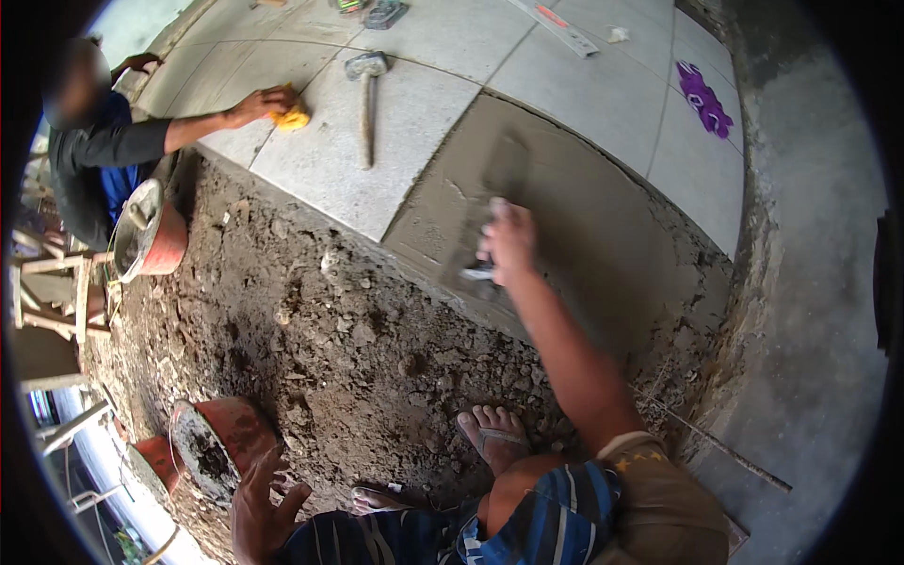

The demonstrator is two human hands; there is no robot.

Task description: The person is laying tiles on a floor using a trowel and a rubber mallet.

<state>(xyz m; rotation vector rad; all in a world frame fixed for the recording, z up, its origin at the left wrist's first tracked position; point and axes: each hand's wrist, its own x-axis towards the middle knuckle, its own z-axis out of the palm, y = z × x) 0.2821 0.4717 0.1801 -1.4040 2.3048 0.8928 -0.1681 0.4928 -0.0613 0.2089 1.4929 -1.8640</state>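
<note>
My right hand (511,242) reaches forward, wrapped round the handle of a plastering trowel (508,162). Motion blurs the trowel's flat grey blade, which lies against wet grey mortar (584,221). That mortar fills a bed bordered by pale floor tiles. Low on the left, my left hand (260,511) has its fingers apart and holds nothing. It is next to a tipped red bucket (235,435) with grey residue inside; whether they touch I cannot tell.
A rubber mallet (366,104), a purple cloth-like item (704,100) and a level (556,28) lie on the tiles (424,113). At left, another person's hand (264,104) presses a yellow sponge (291,115) near a red bucket (162,235). Rough soil (348,348) spreads before my feet.
</note>
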